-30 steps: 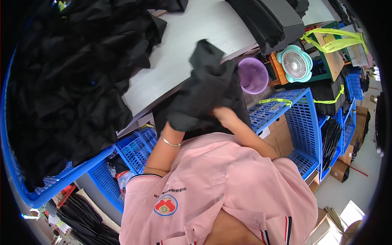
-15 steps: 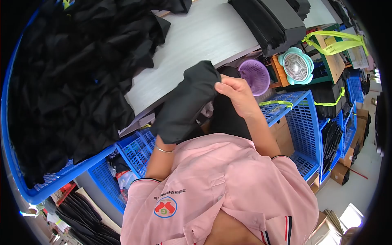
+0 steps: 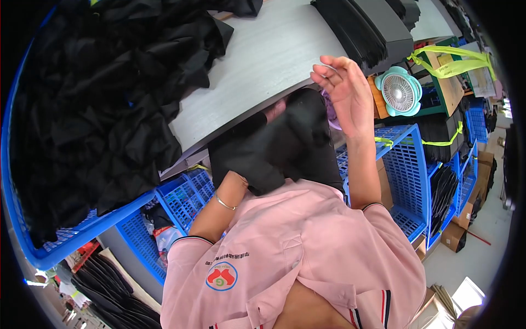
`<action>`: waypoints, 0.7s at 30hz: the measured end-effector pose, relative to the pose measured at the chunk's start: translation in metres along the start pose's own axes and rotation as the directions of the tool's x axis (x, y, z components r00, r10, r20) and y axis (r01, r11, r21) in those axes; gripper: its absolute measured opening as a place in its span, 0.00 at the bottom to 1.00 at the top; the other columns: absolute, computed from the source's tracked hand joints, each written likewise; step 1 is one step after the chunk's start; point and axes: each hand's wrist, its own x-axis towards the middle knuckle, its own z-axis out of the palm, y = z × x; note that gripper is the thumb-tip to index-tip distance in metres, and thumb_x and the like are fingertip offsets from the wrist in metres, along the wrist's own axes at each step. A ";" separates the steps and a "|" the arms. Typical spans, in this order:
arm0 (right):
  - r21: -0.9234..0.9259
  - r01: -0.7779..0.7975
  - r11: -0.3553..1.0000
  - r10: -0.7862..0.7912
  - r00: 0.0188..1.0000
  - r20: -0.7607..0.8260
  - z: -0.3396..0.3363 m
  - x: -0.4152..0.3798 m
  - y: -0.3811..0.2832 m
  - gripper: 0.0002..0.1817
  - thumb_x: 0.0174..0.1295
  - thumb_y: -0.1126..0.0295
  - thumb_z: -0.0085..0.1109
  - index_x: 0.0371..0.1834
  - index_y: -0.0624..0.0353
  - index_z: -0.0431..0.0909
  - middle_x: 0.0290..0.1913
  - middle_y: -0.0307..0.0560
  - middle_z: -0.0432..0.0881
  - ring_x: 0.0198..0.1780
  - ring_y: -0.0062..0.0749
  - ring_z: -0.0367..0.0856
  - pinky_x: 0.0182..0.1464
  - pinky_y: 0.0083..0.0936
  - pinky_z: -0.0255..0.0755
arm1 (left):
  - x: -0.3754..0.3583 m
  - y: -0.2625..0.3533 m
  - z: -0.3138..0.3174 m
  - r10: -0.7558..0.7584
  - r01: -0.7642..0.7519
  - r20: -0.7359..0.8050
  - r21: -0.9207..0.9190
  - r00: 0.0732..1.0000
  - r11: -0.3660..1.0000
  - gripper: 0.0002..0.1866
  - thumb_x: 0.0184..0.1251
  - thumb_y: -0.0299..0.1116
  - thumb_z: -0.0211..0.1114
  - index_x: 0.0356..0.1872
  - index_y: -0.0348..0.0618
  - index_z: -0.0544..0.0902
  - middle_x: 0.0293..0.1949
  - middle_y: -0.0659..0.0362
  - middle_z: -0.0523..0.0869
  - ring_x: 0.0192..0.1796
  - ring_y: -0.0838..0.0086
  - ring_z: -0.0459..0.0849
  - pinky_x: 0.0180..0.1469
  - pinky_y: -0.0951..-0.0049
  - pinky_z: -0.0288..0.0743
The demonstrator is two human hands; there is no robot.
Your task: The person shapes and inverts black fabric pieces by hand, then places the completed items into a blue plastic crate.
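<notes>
A black, sleeve-like cloth piece [image 3: 268, 147] covers my left hand [image 3: 235, 180] past the knuckles. Only the wrist, with a silver bangle [image 3: 224, 204], shows out of its near end, so those fingers are hidden. The cloth lies low over my dark-trousered lap, just in front of the pink shirt. My right hand [image 3: 349, 96] is raised to the right of the cloth, apart from it, near the table edge. Its fingers are loosely curved and hold nothing.
A blue crate [image 3: 60, 255] heaped with black cloth pieces [image 3: 109, 109] stands left. On the grey table [image 3: 263, 55] lies a stack of black pieces [image 3: 356, 33]. A teal fan [image 3: 399, 92], a purple basket [image 3: 332, 112] and an upright blue crate [image 3: 405, 170] are right.
My right hand has let go of the cloth's far end and risen. The cloth, with my left hand in it, has dropped lower and swung right over my lap.
</notes>
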 end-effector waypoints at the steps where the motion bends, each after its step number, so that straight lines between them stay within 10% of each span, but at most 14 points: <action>1: -0.096 0.047 0.994 -0.049 0.999 -0.022 0.002 -0.005 -0.003 0.17 0.77 0.59 0.48 0.52 0.65 0.74 0.56 0.54 0.80 0.55 0.39 0.82 0.60 0.36 0.75 | -0.001 -0.004 0.005 -0.088 0.070 -0.067 -0.231 0.994 0.970 0.24 0.79 0.32 0.48 0.73 0.39 0.64 0.71 0.53 0.70 0.70 0.65 0.71 0.72 0.66 0.65; 5: -0.577 0.215 0.788 -0.161 0.976 0.144 -0.005 -0.031 0.006 0.20 0.64 0.68 0.65 0.57 0.64 0.74 0.59 0.50 0.79 0.58 0.37 0.79 0.61 0.33 0.72 | -0.002 -0.013 0.008 -0.291 0.106 -0.140 -0.717 0.947 0.689 0.25 0.80 0.34 0.47 0.74 0.40 0.61 0.73 0.53 0.68 0.71 0.65 0.69 0.73 0.66 0.64; 8: -0.817 0.398 0.416 -0.201 0.917 0.344 0.019 -0.042 0.005 0.28 0.52 0.75 0.72 0.58 0.62 0.75 0.58 0.48 0.78 0.58 0.39 0.78 0.61 0.30 0.71 | 0.001 -0.020 0.007 -0.322 0.086 -0.129 -0.812 0.938 0.577 0.26 0.81 0.35 0.46 0.75 0.40 0.58 0.73 0.54 0.66 0.72 0.65 0.68 0.74 0.66 0.63; 12: -0.907 0.320 0.274 -0.239 0.936 0.258 0.015 -0.040 0.026 0.20 0.54 0.73 0.72 0.50 0.64 0.80 0.57 0.51 0.79 0.56 0.42 0.79 0.56 0.31 0.73 | 0.003 -0.018 0.009 -0.323 0.107 -0.095 -0.825 0.942 0.555 0.27 0.82 0.36 0.45 0.76 0.41 0.55 0.75 0.54 0.64 0.73 0.65 0.67 0.75 0.66 0.62; 13: -0.910 0.274 0.310 -0.231 0.951 0.208 0.016 -0.039 0.028 0.16 0.54 0.73 0.71 0.45 0.65 0.81 0.53 0.52 0.81 0.53 0.43 0.81 0.53 0.32 0.75 | 0.003 -0.011 0.009 -0.258 0.124 -0.112 -0.655 0.960 0.746 0.28 0.82 0.37 0.44 0.77 0.41 0.53 0.75 0.54 0.62 0.74 0.65 0.65 0.76 0.66 0.60; 21: -0.803 0.190 0.565 -0.106 0.982 0.157 0.006 -0.031 0.036 0.10 0.55 0.72 0.70 0.37 0.67 0.84 0.54 0.51 0.82 0.56 0.41 0.81 0.58 0.29 0.72 | 0.002 -0.046 -0.005 -0.334 0.079 -0.091 -0.884 0.938 0.462 0.25 0.81 0.36 0.47 0.74 0.41 0.61 0.71 0.54 0.69 0.69 0.65 0.71 0.72 0.66 0.65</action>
